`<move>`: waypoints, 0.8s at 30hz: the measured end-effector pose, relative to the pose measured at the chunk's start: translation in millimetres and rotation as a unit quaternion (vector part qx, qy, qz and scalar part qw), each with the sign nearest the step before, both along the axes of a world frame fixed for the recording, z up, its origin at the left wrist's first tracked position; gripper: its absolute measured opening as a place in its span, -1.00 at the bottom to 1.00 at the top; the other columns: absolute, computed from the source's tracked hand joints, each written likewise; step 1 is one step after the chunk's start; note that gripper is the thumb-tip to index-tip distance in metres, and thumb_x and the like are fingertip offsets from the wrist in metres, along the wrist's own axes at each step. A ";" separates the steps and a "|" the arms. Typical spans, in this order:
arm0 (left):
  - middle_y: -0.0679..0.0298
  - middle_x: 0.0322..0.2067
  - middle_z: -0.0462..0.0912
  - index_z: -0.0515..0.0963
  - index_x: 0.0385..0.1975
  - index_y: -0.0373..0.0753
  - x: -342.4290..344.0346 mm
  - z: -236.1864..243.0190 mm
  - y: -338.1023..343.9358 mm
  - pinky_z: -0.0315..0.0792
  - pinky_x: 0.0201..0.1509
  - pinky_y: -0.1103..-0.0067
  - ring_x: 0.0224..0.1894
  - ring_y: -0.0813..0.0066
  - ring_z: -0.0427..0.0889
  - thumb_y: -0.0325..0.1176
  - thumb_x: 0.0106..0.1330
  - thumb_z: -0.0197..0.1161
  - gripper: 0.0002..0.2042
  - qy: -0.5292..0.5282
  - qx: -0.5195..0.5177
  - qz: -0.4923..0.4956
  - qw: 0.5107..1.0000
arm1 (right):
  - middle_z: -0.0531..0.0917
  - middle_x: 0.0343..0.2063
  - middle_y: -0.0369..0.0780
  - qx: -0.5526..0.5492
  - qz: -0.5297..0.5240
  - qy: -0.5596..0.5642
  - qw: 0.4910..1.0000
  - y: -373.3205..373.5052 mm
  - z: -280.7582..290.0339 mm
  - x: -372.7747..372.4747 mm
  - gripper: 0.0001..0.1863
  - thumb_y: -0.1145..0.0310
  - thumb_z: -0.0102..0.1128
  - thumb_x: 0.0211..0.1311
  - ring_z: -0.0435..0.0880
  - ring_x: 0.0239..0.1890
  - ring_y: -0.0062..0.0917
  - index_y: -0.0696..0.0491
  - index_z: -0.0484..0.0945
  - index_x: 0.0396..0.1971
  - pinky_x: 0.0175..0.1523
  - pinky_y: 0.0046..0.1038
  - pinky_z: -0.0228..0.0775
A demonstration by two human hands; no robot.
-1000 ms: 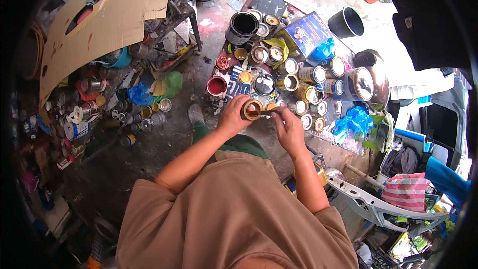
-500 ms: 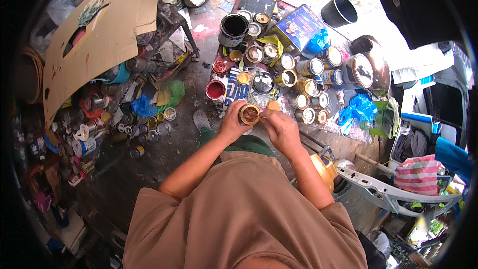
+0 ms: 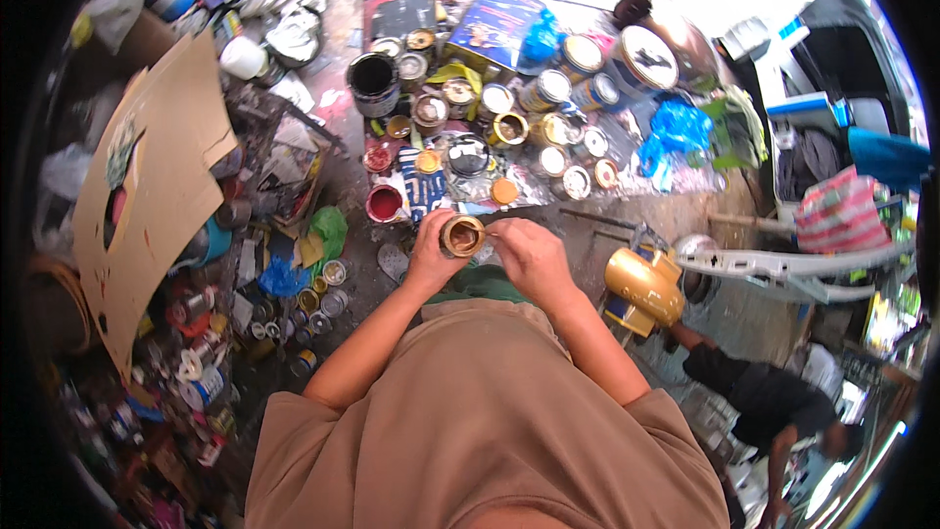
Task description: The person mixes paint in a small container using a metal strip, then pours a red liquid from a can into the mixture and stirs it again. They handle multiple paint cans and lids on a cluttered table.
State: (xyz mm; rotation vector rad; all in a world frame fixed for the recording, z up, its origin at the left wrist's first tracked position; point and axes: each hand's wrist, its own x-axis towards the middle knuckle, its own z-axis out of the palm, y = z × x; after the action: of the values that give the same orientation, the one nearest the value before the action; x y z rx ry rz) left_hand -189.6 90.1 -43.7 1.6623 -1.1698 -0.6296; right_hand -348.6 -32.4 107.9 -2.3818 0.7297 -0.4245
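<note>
My left hand (image 3: 429, 260) grips a small round open tin (image 3: 462, 235) with a gold-brown inside, held in front of my chest. My right hand (image 3: 527, 253) is closed beside the tin's right rim, pinching a thin tool whose tip touches the rim; the tool itself is mostly hidden by my fingers. Below both hands lies a green cloth (image 3: 480, 284) on my lap. Just beyond the tin, on the ground, stand a red-filled paint can (image 3: 384, 203) and an orange lid (image 3: 504, 191).
Several open paint cans (image 3: 509, 127) crowd the ground ahead, with a black bucket (image 3: 372, 78) and a blue box (image 3: 494, 29). A cardboard sheet (image 3: 147, 186) and small tins (image 3: 313, 304) lie left. A gold part (image 3: 644, 286) and another person (image 3: 764, 397) are at right.
The view has shifted, so the cans ahead sit differently in frame. Both hands stay together on the small tin; my right hand has kept working at its rim.
</note>
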 end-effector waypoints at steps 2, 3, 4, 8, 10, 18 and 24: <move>0.04 0.27 0.47 0.39 0.27 -0.20 3.6 -2.9 -0.1 0.43 0.41 0.27 0.34 -0.01 0.49 -0.46 -0.06 0.66 -0.19 0.016 0.009 -0.025 1.000 | 0.74 -0.27 -0.12 -0.013 -0.014 -0.045 0.999 14.5 -5.4 1.2 -0.77 0.53 0.38 0.20 0.75 -0.21 -0.17 0.09 0.64 -0.14 -0.12 -0.23 0.61; 0.02 0.28 0.48 0.41 0.26 -0.21 6.4 -8.0 3.2 0.42 0.42 0.28 0.34 0.00 0.50 -0.46 -0.05 0.67 -0.21 0.046 0.010 -0.035 0.998 | 0.74 -0.25 -0.12 0.017 -0.010 -0.036 0.999 21.6 0.1 1.6 -0.78 0.53 0.37 0.20 0.74 -0.21 -0.17 0.08 0.63 -0.15 -0.13 -0.22 0.60; 0.02 0.28 0.48 0.39 0.27 -0.21 9.8 -2.0 4.9 0.43 0.41 0.28 0.33 0.00 0.50 -0.46 -0.04 0.66 -0.20 0.039 0.022 -0.051 0.998 | 0.74 -0.25 -0.12 0.009 -0.024 -0.014 1.000 24.6 0.9 -2.6 -0.78 0.53 0.37 0.21 0.74 -0.21 -0.17 0.08 0.62 -0.15 -0.13 -0.22 0.60; 0.02 0.27 0.48 0.36 0.29 -0.21 16.1 -2.8 8.1 0.42 0.41 0.27 0.32 0.01 0.50 -0.45 -0.02 0.65 -0.19 0.021 -0.001 -0.104 0.994 | 0.74 -0.24 -0.13 -0.016 -0.099 -0.015 0.995 40.2 4.2 -3.7 -0.80 0.52 0.38 0.22 0.75 -0.19 -0.16 0.08 0.61 -0.17 -0.11 -0.23 0.60; 0.02 0.27 0.48 0.36 0.29 -0.21 20.9 -1.1 10.3 0.42 0.41 0.27 0.33 0.01 0.49 -0.44 -0.02 0.65 -0.19 0.033 0.001 -0.116 0.993 | 0.74 -0.26 -0.13 -0.022 -0.122 -0.043 0.991 54.4 2.1 3.8 -0.81 0.51 0.38 0.23 0.74 -0.21 -0.16 0.08 0.62 -0.17 -0.12 -0.23 0.60; 0.03 0.25 0.49 0.38 0.27 -0.18 34.9 22.0 15.5 0.41 0.41 0.23 0.32 -0.02 0.49 -0.43 -0.01 0.62 -0.22 -0.040 -0.014 -0.132 0.990 | 0.76 -0.24 -0.07 0.074 -0.311 -0.053 0.946 81.1 4.9 3.7 -0.77 0.36 0.25 0.45 0.77 -0.22 -0.15 0.11 0.60 0.00 -0.16 -0.24 0.59; 0.03 0.22 0.50 0.39 0.24 -0.20 33.0 26.5 16.1 0.39 0.40 0.22 0.30 -0.04 0.48 -0.42 0.01 0.58 -0.27 -0.038 -0.013 -0.158 0.987 | 0.69 -0.26 -0.19 0.373 -0.499 -0.250 0.741 102.3 -49.6 -14.3 -0.58 0.27 0.10 0.58 0.78 -0.30 -0.48 0.23 0.41 0.24 -0.23 -0.46 0.57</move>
State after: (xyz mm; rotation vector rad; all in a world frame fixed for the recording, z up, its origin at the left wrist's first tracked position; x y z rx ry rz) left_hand -156.5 106.2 -17.2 1.5005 -1.5087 -0.7484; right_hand -362.9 69.9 58.4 -0.8907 1.5085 -0.9271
